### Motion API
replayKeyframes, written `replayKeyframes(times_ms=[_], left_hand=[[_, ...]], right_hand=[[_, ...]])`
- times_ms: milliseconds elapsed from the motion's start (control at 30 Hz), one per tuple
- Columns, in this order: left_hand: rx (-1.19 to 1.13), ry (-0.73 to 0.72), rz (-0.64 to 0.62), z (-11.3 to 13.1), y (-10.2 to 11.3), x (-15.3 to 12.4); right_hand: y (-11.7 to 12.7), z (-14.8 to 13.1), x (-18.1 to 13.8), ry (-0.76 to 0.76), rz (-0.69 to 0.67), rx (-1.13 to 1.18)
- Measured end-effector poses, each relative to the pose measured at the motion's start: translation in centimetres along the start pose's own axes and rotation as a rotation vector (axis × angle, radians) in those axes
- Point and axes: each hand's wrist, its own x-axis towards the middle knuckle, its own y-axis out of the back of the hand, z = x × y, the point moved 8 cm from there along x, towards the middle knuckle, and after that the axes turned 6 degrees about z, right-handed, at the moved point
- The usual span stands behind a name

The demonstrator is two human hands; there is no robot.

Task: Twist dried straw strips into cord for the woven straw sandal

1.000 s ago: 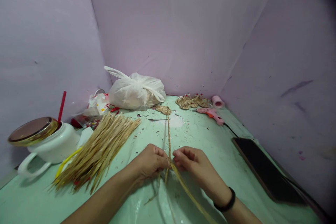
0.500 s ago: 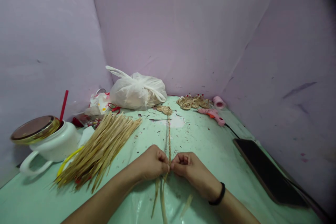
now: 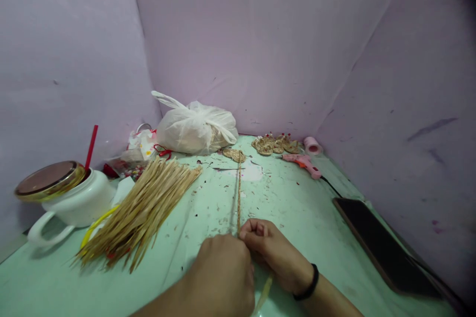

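Note:
A thin straw braid runs straight down the table from a coiled oval straw piece to my hands. My right hand, with a black band at its wrist, pinches the lower part of the braid between thumb and forefinger. Right beside it, nearer to me, my left hand is closed with its back toward me. Its fingers and whatever they hold are hidden, and so are the loose strand ends below the braid. A pale straw scrap lies under my right wrist.
Left stand a bundle of dry straw and a white pot with a tilted lid. At the back are a tied plastic bag, several straw pieces with pins and a pink roll. A glue gun and phone lie right.
My left hand has moved down toward me and turned its back up, covering the hanging strands. My right hand stays pinched at the braid. The view has shifted slightly.

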Motion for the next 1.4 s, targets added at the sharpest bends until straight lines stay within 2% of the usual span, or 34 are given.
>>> replayKeyframes(times_ms=[100, 200, 300, 400, 567, 667, 733, 800, 867, 1000, 1100, 1200, 1300, 1400], left_hand=[[-0.289, 0.122, -0.041, -1.4, 1.2, 1.6], [-0.706, 0.359, -0.282, -2.7, -0.9, 2.3], [-0.891, 0.401, -0.430, -2.6, -2.8, 2.4], [-0.839, 0.407, -0.420, -3.0, -3.5, 2.6], [-0.660, 0.426, -0.243, -4.0, -2.7, 3.1], [-0.533, 0.407, -0.211, -4.3, -2.7, 3.1], [-0.483, 0.345, -0.172, -4.3, -2.6, 3.4], [-0.459, 0.277, -0.133, -4.2, -2.6, 3.7], [-0.455, 0.250, -0.118, -4.3, -2.8, 3.8], [-0.519, 0.337, -0.144, -4.5, -3.2, 3.3], [-0.579, 0.378, -0.185, -4.1, -3.1, 2.9], [-0.618, 0.333, -0.217, -3.3, -2.5, 2.9], [-0.639, 0.305, -0.238, -2.9, -2.1, 3.1], [-0.687, 0.311, -0.255, -2.9, -2.1, 3.2]], right_hand=[[-0.1, 0.2, 0.1, 0.008, -0.045, 0.005], [-0.2, 0.3, 0.3, 0.016, -0.078, 0.019], [-0.3, 0.1, 0.5, 0.052, -0.109, 0.017], [-0.4, -0.4, 0.6, 0.085, -0.137, -0.050], [-0.1, -1.0, 0.3, 0.203, -0.110, -0.262], [0.3, -1.6, 0.0, 0.323, -0.046, -0.480], [0.7, -2.0, -0.3, 0.381, 0.019, -0.636], [1.3, -2.3, -0.6, 0.371, 0.093, -0.760], [1.8, -2.3, -0.8, 0.292, 0.149, -0.824], [1.3, -2.0, -1.7, 0.181, 0.146, -0.799], [0.1, -2.1, -2.5, 0.230, 0.135, -0.759], [-0.3, -2.1, -2.6, 0.253, 0.086, -0.706], [0.7, -1.9, -1.9, 0.182, 0.049, -0.623], [2.9, -3.1, -1.2, 0.215, 0.176, -0.421]])
